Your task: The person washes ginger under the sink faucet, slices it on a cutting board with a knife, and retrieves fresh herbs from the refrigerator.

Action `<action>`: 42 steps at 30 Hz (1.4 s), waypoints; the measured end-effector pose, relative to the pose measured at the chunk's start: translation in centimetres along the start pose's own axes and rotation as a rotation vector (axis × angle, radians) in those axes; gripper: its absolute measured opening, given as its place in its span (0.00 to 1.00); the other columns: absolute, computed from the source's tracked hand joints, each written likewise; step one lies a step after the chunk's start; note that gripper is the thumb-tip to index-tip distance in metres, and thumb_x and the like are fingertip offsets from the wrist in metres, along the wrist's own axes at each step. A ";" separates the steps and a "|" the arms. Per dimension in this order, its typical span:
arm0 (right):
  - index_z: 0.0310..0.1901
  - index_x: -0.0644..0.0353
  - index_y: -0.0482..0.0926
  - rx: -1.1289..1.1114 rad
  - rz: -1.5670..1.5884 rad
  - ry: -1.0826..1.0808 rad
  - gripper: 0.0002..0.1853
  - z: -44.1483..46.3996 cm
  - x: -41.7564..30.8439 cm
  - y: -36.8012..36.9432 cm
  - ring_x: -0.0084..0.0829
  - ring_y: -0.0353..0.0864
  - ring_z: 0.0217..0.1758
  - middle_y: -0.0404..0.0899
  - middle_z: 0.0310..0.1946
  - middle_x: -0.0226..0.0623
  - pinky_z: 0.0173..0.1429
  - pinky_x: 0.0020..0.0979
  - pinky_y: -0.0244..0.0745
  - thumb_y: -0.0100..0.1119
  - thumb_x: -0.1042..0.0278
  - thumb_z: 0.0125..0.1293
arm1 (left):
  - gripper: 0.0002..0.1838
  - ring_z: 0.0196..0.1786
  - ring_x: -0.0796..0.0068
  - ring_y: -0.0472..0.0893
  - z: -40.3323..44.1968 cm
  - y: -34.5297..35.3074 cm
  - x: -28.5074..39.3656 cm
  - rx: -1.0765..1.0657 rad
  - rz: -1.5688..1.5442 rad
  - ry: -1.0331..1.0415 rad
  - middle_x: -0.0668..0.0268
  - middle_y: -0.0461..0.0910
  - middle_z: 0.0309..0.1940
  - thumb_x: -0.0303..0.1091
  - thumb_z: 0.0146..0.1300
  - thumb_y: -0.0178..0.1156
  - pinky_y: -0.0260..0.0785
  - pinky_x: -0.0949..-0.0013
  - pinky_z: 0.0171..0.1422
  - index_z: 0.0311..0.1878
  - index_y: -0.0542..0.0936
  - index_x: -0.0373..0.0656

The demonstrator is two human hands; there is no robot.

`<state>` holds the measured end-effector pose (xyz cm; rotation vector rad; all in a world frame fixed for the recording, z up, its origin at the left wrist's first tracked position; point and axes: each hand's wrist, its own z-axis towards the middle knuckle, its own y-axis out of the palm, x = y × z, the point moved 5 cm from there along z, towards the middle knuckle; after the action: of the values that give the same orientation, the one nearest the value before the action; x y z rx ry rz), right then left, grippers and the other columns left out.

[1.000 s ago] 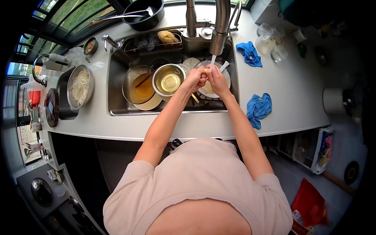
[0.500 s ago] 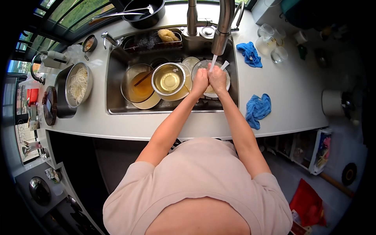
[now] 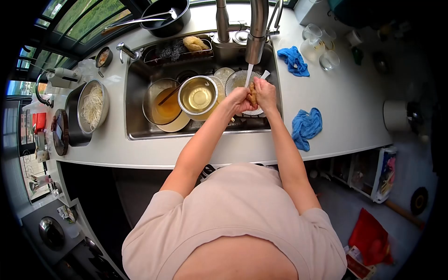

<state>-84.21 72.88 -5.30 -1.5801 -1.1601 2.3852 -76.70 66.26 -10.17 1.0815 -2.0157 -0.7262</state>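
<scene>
A knobbly brown piece of ginger (image 3: 253,96) is held between my two hands over the right side of the sink. My left hand (image 3: 239,100) is closed on its left side. My right hand (image 3: 265,94) grips it from the right, fingers bent round it. Just behind, water runs from the faucet (image 3: 255,49) into a ribbed clear bowl (image 3: 232,84) beneath my hands. A white handle-like end (image 3: 265,74) sticks up at the bowl's rim, behind my right hand; the rest of it is hidden.
Left in the sink (image 3: 135,100) stand a metal bowl (image 3: 216,103) of yellowish liquid and a pan (image 3: 148,99) of orange-brown liquid. A bowl of white strands (image 3: 93,105) sits on the left counter. Blue cloths (image 3: 307,127) and several glasses (image 3: 329,60) lie on the right.
My hands have moved slightly down and apart, out of the direct stream. The ginger, hidden before, now shows between them. The whole view has shifted a little.
</scene>
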 end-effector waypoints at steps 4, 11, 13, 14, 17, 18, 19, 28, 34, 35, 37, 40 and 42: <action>0.26 0.61 0.77 -0.078 0.067 -0.229 0.21 0.1 -3.1 -0.1 0.51 0.77 0.27 0.75 0.21 0.49 0.32 0.45 0.70 0.48 0.54 0.69 | 0.11 0.30 0.72 0.76 -1.1 1.1 -0.3 0.201 -0.262 -0.045 0.64 0.75 0.31 0.38 0.71 0.47 0.71 0.65 0.35 0.40 0.71 0.40; 0.33 0.63 0.77 -0.058 0.017 -0.033 0.19 1.4 0.2 1.2 0.53 0.78 0.27 0.78 0.24 0.52 0.31 0.46 0.69 0.48 0.54 0.69 | 0.20 0.21 0.81 0.64 -1.3 0.7 1.0 0.262 0.608 0.573 0.73 0.67 0.20 0.45 0.75 0.38 0.62 0.71 0.32 0.28 0.69 0.45; 0.37 0.64 0.76 0.060 0.117 0.043 0.19 1.0 -0.7 1.1 0.53 0.79 0.29 0.78 0.26 0.53 0.32 0.45 0.70 0.48 0.54 0.69 | 0.19 0.24 0.82 0.67 -1.1 0.2 1.5 0.286 0.502 0.642 0.72 0.70 0.22 0.43 0.74 0.40 0.61 0.74 0.33 0.31 0.72 0.44; 0.40 0.65 0.75 0.047 0.227 0.202 0.19 0.6 -0.2 1.5 0.50 0.81 0.33 0.80 0.28 0.52 0.35 0.41 0.72 0.48 0.53 0.70 | 0.18 0.23 0.81 0.67 -0.6 0.3 1.5 0.342 0.411 0.718 0.71 0.71 0.23 0.43 0.73 0.41 0.61 0.75 0.31 0.31 0.73 0.43; 0.39 0.66 0.74 0.024 0.356 0.279 0.21 -0.7 1.8 3.5 0.43 0.83 0.36 0.80 0.29 0.49 0.38 0.38 0.74 0.48 0.52 0.70 | 0.16 0.23 0.80 0.71 -0.8 0.5 1.8 0.398 0.351 0.734 0.70 0.73 0.24 0.41 0.71 0.45 0.63 0.74 0.28 0.34 0.74 0.40; 0.38 0.67 0.74 -0.020 0.434 0.385 0.22 -0.8 1.5 3.0 0.40 0.83 0.34 0.81 0.28 0.47 0.38 0.37 0.75 0.50 0.50 0.68 | 0.16 0.24 0.80 0.72 -0.8 0.6 1.8 0.397 0.367 0.703 0.70 0.74 0.25 0.41 0.71 0.46 0.64 0.74 0.28 0.35 0.75 0.40; 0.38 0.67 0.74 -0.046 0.459 0.386 0.22 -0.9 1.0 2.5 0.39 0.83 0.34 0.81 0.28 0.47 0.39 0.37 0.75 0.50 0.50 0.68 | 0.16 0.25 0.80 0.73 -0.5 0.4 1.8 0.370 0.408 0.702 0.70 0.74 0.25 0.42 0.70 0.47 0.66 0.72 0.29 0.35 0.75 0.39; 0.36 0.67 0.75 0.084 0.188 0.255 0.17 -1.3 0.9 2.1 0.58 0.79 0.37 0.79 0.31 0.58 0.43 0.49 0.71 0.47 0.58 0.68 | 0.16 0.29 0.61 0.80 -2.0 1.5 2.4 0.650 0.897 0.850 0.55 0.78 0.23 0.36 0.65 0.49 0.70 0.58 0.38 0.31 0.76 0.31; 0.37 0.59 0.69 0.173 0.689 0.564 0.13 -1.3 3.8 3.5 0.28 0.70 0.17 0.71 0.21 0.34 0.18 0.29 0.63 0.45 0.58 0.71 | 0.11 0.26 0.72 0.78 0.8 -3.2 1.0 0.472 0.082 0.627 0.62 0.74 0.20 0.33 0.66 0.43 0.70 0.69 0.27 0.32 0.72 0.37; 0.38 0.58 0.69 0.120 0.815 0.599 0.12 -1.6 4.5 3.7 0.25 0.68 0.16 0.69 0.21 0.32 0.17 0.25 0.59 0.44 0.57 0.71 | 0.11 0.24 0.75 0.76 0.7 -3.2 1.0 0.475 0.102 0.593 0.64 0.73 0.20 0.34 0.66 0.42 0.69 0.72 0.25 0.33 0.71 0.39; 0.40 0.56 0.67 0.008 1.067 0.667 0.11 -1.7 2.4 2.4 0.17 0.63 0.14 0.66 0.21 0.27 0.14 0.18 0.52 0.43 0.57 0.72 | 0.11 0.22 0.79 0.73 -0.2 -2.4 1.4 0.483 0.143 0.525 0.67 0.71 0.20 0.35 0.67 0.41 0.67 0.77 0.22 0.33 0.69 0.41; 0.43 0.57 0.68 -0.055 0.918 0.634 0.12 -1.6 2.1 2.2 0.18 0.66 0.17 0.70 0.24 0.29 0.18 0.20 0.59 0.45 0.56 0.73 | 0.10 0.22 0.81 0.73 -0.9 -1.3 1.0 0.377 0.291 0.475 0.69 0.70 0.21 0.36 0.67 0.44 0.65 0.76 0.22 0.34 0.70 0.42; 0.43 0.59 0.69 -0.017 0.721 0.516 0.14 -1.0 2.1 2.2 0.22 0.69 0.20 0.71 0.25 0.31 0.22 0.24 0.64 0.46 0.56 0.72 | 0.13 0.27 0.71 0.79 -1.5 -0.4 0.7 0.365 0.397 0.379 0.64 0.75 0.21 0.40 0.68 0.49 0.70 0.68 0.28 0.36 0.73 0.39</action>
<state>-83.68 72.78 -8.46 -2.7486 -0.5614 2.0141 -75.63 65.22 -9.39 0.8880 -1.9765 0.0549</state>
